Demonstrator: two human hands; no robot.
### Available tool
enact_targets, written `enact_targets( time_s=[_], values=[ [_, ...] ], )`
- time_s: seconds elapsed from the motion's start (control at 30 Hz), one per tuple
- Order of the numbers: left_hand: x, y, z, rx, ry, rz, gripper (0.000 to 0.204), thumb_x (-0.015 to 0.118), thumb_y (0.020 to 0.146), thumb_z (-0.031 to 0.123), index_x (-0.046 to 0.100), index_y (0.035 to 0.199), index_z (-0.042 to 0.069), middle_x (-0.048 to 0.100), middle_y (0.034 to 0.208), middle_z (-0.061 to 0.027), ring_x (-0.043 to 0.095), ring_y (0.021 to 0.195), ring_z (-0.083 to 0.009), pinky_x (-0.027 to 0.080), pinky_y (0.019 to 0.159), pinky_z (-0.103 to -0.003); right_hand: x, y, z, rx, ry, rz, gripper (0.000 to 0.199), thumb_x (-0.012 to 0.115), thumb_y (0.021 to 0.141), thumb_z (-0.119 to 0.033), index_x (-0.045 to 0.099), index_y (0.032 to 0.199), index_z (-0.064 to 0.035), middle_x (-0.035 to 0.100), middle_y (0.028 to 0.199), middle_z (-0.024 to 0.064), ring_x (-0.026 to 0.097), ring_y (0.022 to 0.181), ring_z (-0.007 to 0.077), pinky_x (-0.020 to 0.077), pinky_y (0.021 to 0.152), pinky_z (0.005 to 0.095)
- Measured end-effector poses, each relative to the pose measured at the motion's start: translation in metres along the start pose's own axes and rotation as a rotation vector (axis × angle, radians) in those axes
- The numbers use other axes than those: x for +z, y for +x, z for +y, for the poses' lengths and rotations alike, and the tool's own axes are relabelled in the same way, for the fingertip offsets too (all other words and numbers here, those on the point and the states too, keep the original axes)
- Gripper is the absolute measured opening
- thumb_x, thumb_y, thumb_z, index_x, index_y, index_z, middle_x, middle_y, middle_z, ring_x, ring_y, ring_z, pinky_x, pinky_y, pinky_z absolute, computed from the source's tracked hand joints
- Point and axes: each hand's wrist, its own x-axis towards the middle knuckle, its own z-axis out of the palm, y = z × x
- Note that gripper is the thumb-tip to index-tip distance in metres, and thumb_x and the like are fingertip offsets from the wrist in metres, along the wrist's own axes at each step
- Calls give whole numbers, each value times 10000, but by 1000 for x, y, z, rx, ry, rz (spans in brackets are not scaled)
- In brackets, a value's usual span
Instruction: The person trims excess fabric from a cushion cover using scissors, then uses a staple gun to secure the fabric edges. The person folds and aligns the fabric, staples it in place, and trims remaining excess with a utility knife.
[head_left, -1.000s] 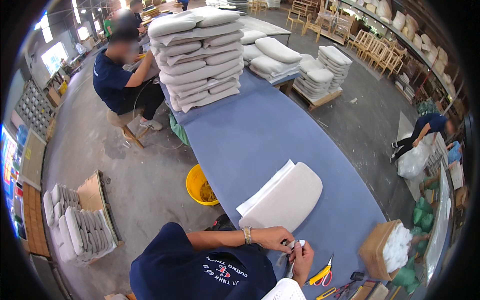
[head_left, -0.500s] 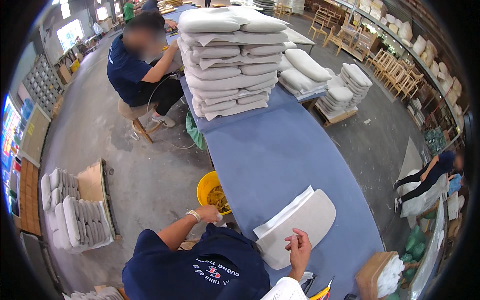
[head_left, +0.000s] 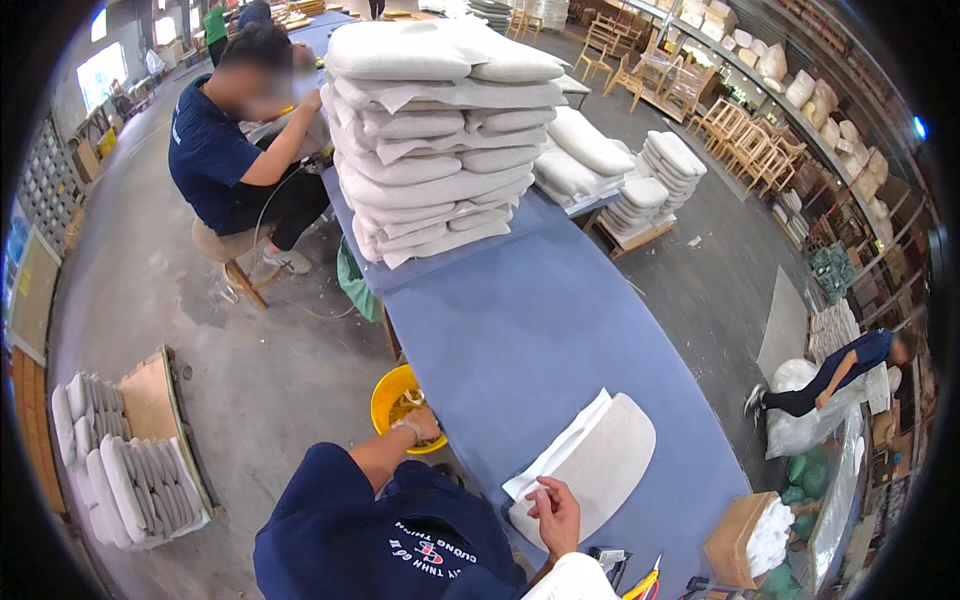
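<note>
My left hand (head_left: 425, 424) reaches down into a yellow bucket (head_left: 379, 402) beside the table's left edge. Yellowish-brown pieces (head_left: 405, 405) lie inside it; my fingertips are hidden among them or behind my hand. Over the near end of a light grey seat cushion or padded panel (head_left: 605, 455) hovers my right hand (head_left: 556, 512), open, its fingers loosely bent and nothing visible in them. A white sheet (head_left: 565, 445) sticks out along the panel's left side. Both rest on the blue-grey table (head_left: 520, 330).
A tall stack of grey cushions (head_left: 430, 150) stands at the table's far end. Yellow-handled pliers (head_left: 645, 582) and a black tool (head_left: 608, 562) lie near my right arm. A cardboard box (head_left: 735, 545) of white stuffing stands right. A co-worker (head_left: 225, 150) sits at far left.
My left hand has gone from above the bucket's near rim down into it. My right hand's fingers have bent inward over the panel. The view has shifted, and the person at right has moved.
</note>
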Motion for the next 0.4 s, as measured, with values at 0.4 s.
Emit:
enact_targets(
  time_s=[0.4],
  values=[
    [39,-20,-25,239,135,-68,571,550,914,478,712,1281,72,675,1321,-209,623,1253,-387,489,1067,-449,-21,-35,-52,-317,147,441,159,625,1013,-84,689,951,48,714,859,136,655,714,161,558,657,309]
  ],
)
